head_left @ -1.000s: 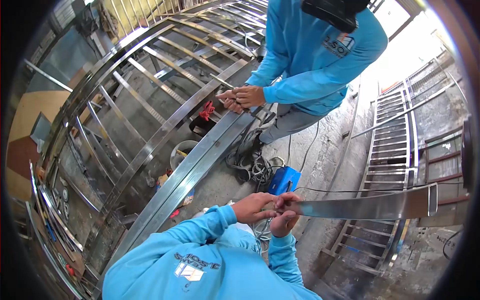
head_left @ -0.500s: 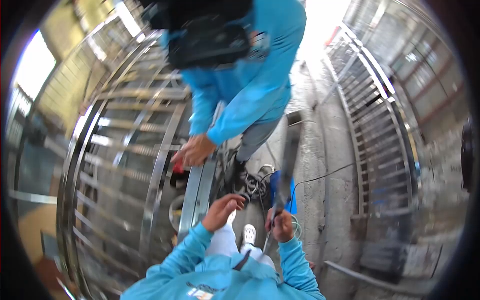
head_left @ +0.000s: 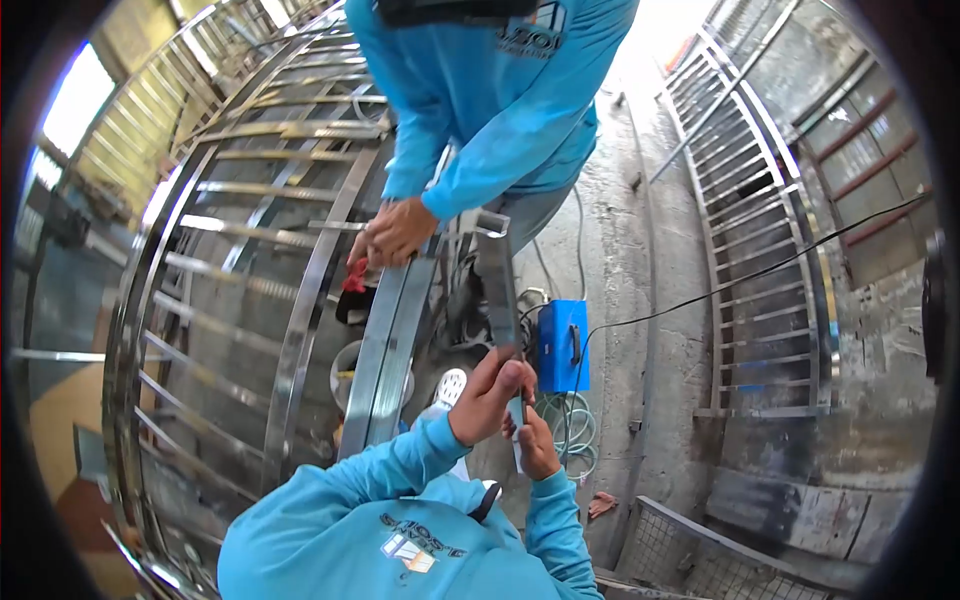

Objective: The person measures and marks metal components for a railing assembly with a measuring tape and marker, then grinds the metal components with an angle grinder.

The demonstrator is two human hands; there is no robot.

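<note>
A rectangular metal tube [head_left: 497, 290] stands up in front of me, its open end at the top near the other person's waist. My left hand [head_left: 485, 400] is closed around its lower part, thumb pressed along the side. Just below and to the right, my right hand [head_left: 540, 445] has its fingers curled on the tube's lower end. To the left, long metal tubes [head_left: 385, 350] lie side by side. A co-worker's hands [head_left: 395, 235] are together over their far end, next to a small red item [head_left: 357, 275] that I cannot make out.
A barred metal frame [head_left: 285, 375] fills the left side; another railing [head_left: 765, 290] lies at the right. A blue box with a handle [head_left: 563, 345] stands on the floor beside a coiled pale hose [head_left: 580, 430]. A black cable [head_left: 700, 300] runs rightward. Behind the tubes is a white bucket [head_left: 345, 370].
The metal tube has swung left and now stands in front of me. My left hand, apart from it before, has closed on it. The co-worker has shifted slightly up in view.
</note>
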